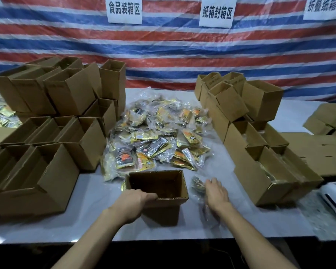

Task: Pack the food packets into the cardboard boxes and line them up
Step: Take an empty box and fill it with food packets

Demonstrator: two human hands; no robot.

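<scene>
Front of the white table (89, 200), before the heap of food packets (155, 136): left hand (133, 202) curled over the near rim of an open cardboard box (163, 212); right hand (215, 193) just beside it, fingertips (213, 181) at a blurred packet (198, 185), grip unclear.

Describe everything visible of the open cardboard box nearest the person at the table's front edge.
The open box is plain brown corrugated cardboard, rectangular, standing upright on the pale table. Its top is open and its inside is dark, so any contents are unclear. The left hand grips its near rim at the left corner. The packet pile lies just behind it.
</scene>
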